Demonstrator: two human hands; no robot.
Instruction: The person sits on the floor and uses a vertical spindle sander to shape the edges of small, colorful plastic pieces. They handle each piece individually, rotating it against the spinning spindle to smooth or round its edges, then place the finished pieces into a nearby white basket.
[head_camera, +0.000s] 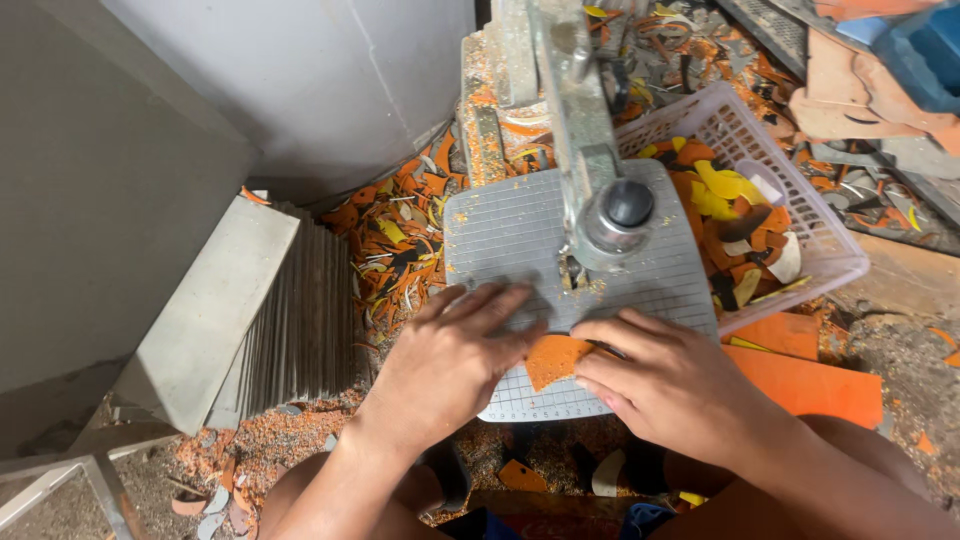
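Note:
An orange flat piece (552, 358) lies on the gridded metal table (500, 235) of a small cutting machine. My left hand (448, 360) presses flat on the piece's left side, fingers spread toward the blade area. Over the piece's right edge rests my right hand (668, 378), fingers curled on it. Just beyond my fingers stands the machine's upright arm with a round black knob (628, 203).
A white plastic basket (800, 190) of orange, yellow and white offcuts sits right of the machine. Scraps litter the floor (395, 235) to the left. A stack of grey sheets (280, 310) stands at left. Orange sheets (810, 380) lie at right.

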